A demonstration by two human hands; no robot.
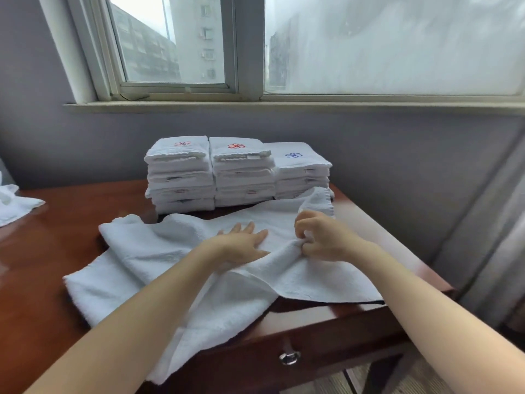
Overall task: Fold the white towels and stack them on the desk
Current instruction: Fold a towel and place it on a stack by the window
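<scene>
Towel (pixel 159 251) lies under spread left fingers (pixel 250 227), right fingers (pixel 305 218) pinch it; stacks (pixel 241 172) show red, blue emblems.

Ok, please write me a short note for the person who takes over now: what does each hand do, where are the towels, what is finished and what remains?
Left hand: open, pressing flat on the loose towel.
Right hand: pinches a bunched fold of that towel near its middle.
The loose towel lies spread and wrinkled on the desk, with its near part hanging over the front edge.
Done: three stacks of folded towels stand side by side at the back of the desk.
Left: fold this towel and stack it. More white cloth lies at the left edge and seems unfolded.
</scene>
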